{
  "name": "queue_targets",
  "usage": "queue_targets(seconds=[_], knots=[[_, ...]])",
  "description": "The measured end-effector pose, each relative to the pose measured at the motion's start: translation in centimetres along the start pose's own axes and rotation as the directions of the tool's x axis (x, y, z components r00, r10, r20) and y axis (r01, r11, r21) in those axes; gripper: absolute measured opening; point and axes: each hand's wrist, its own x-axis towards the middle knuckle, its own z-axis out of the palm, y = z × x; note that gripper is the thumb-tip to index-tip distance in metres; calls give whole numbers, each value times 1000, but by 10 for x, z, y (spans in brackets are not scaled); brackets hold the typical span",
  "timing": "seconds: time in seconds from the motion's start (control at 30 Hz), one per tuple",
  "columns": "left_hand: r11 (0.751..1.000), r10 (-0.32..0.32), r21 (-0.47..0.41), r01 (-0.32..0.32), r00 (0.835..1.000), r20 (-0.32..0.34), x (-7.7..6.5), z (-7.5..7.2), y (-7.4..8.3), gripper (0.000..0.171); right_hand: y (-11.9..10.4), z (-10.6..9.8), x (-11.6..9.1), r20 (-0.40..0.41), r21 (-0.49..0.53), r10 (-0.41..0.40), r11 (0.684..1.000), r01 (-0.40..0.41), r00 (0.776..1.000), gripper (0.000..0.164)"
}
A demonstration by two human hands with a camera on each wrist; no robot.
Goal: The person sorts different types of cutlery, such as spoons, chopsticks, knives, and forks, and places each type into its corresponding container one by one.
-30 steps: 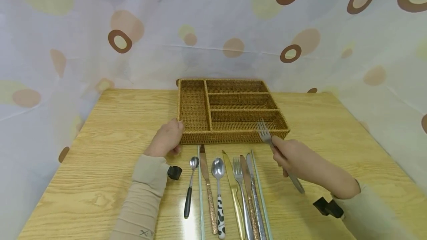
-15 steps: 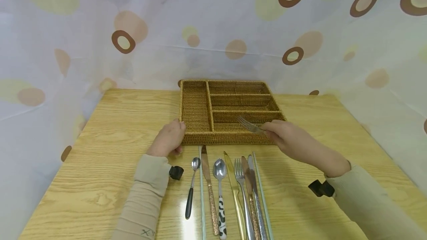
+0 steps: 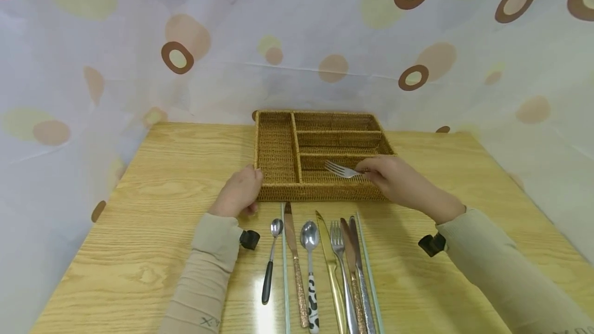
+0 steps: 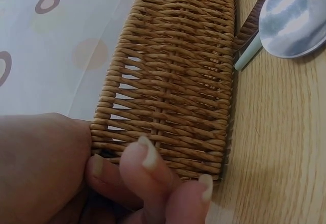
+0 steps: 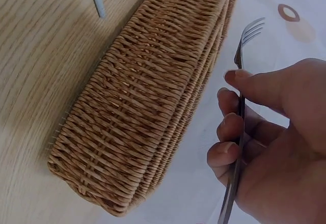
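My right hand (image 3: pixel 394 179) holds a silver fork (image 3: pixel 342 170) by its handle, tines pointing left over the front right compartment of a woven wicker tray (image 3: pixel 325 191). In the right wrist view the thumb and curled fingers pinch the fork (image 5: pixel 242 56) above the tray's rim. My left hand (image 3: pixel 238 189) grips the tray's front left corner, thumb at the rim; in the left wrist view its fingertips (image 4: pixel 147 155) lie against the woven wall (image 4: pixel 168 71).
In front of the tray lies a row: a small black-handled spoon (image 3: pixel 267 277), a spotted-handle spoon (image 3: pixel 310 236), a gold knife (image 3: pixel 330 256), another fork (image 3: pixel 339 244), several other knives and two pale thin sticks (image 3: pixel 285 272). A patterned cloth (image 3: pixel 297 30) hangs behind the table (image 3: pixel 153 210).
The right hand has carried the fork left and turned it from pointing away to pointing left over the compartment. My left hand has stayed at the tray's corner.
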Motion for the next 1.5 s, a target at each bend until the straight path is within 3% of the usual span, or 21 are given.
queue_targets(seconds=[0.37, 0.73, 1.03, 1.5], knots=[[1000, -3, 6, 3, 1000, -17, 1, 0, 0, 62, 13, 17, 23, 64, 57, 118, 991, -122, 991, 17], [1000, -8, -12, 8, 1000, -18, 1, 3, 1, 62, 25, 34, 32, 200, 186, 203, 953, -241, 959, 25], [1000, -1, -26, 1, 1000, -31, 2, 3, -3, 62, 34, 45, 37, 274, 218, 203, 939, -266, 940, 31], [999, -2, -34, 1, 1000, -30, 2, 3, -2, 62, 33, 49, 37, 284, 205, 207, 941, -270, 936, 35]])
